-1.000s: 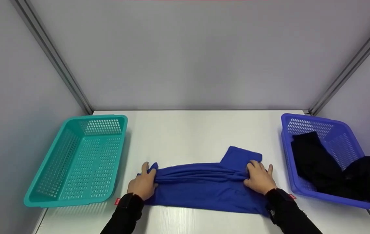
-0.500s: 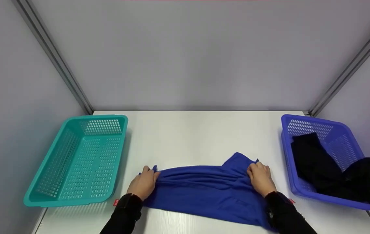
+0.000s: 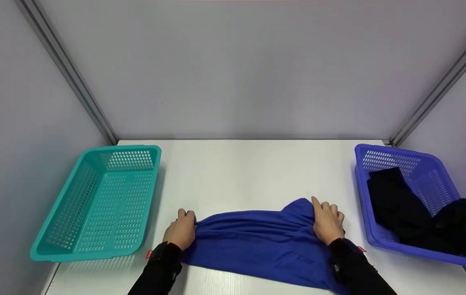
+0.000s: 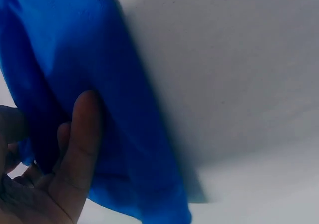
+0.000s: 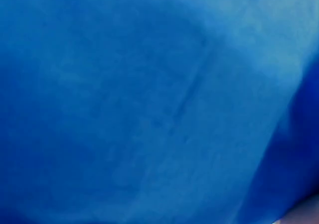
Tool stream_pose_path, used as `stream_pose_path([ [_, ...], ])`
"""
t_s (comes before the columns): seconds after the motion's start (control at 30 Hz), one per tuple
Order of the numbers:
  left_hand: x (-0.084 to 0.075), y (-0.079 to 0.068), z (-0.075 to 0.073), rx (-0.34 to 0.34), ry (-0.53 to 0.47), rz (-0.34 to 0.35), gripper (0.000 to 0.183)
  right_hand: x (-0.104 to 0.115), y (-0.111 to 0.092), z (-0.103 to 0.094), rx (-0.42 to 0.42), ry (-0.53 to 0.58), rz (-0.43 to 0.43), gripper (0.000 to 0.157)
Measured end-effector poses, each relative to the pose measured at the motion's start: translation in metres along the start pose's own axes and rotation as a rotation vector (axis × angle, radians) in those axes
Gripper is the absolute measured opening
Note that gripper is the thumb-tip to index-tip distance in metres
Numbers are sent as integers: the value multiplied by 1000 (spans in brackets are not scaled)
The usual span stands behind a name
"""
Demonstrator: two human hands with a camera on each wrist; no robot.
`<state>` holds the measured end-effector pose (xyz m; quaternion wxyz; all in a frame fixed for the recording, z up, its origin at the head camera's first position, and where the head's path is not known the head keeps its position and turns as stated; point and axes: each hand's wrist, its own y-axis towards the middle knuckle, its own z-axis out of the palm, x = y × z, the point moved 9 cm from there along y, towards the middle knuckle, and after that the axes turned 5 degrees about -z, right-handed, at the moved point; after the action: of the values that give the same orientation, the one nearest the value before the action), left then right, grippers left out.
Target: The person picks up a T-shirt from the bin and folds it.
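A blue shirt [image 3: 257, 246] lies stretched sideways across the near part of the table, creased in long folds along its upper edge. At its left end my left hand [image 3: 180, 230] grips the cloth. The left wrist view shows the thumb [image 4: 84, 139] pressed along the shirt [image 4: 119, 109], with the other fingers partly behind the fabric. My right hand [image 3: 328, 221] holds the right end, beside a raised, rounded bulge. Blue cloth [image 5: 149, 109] fills nearly the whole right wrist view, so the right fingertips are hidden there.
A green plastic basket [image 3: 148, 205] stands at the left of the white table [image 3: 224, 176]. On the right is a purple-blue basket [image 3: 362, 205] with black clothing [image 3: 401, 205] in it, partly hanging over its near right rim. Grey panels [image 3: 253, 73] enclose the back and sides.
The right end of the shirt has been gathered up, and its flat sleeve-like flap has become a rounded bulge. The shirt's lower right edge has shifted toward the person.
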<state>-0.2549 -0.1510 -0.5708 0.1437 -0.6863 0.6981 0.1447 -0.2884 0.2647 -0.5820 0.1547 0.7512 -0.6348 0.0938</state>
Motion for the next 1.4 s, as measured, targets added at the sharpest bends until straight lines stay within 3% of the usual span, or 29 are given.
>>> stream_pose_path([
  [0.23, -12, 2, -17, -168, 149, 169, 19, -3, 9, -25, -57, -60, 19, 24],
  [0.37, -14, 5, -26, -190, 141, 203, 24, -2, 18, -43, -77, -21, -2, 23],
  [0.5, -12, 10, -31, -159, 90, 164, 19, 3, 27, -57, -73, 16, -22, 28],
  [0.67, -16, 14, -40, -115, 70, 126, 12, 13, 32, -62, 24, 24, -31, 35],
  [0.77, -20, 16, -47, -99, 64, 110, 12, 23, 34, -65, 54, 37, -82, 35],
  [0.9, -22, 20, -55, -88, 39, 70, 11, 37, 39, -82, -34, 112, -173, 13],
  [1.07, -20, 28, -61, -88, 2, 4, 12, 43, 46, -105, -132, 134, -219, 15],
  [1.17, -20, 31, -65, -96, -8, -13, 11, 41, 50, -111, -83, 130, -200, 15],
  [1.3, -18, 33, -69, -107, -9, -33, 10, 35, 54, -111, 76, 108, -145, 15],
  [1.4, -17, 34, -71, -110, -7, -56, 9, 27, 55, -114, 170, 24, -64, 18],
])
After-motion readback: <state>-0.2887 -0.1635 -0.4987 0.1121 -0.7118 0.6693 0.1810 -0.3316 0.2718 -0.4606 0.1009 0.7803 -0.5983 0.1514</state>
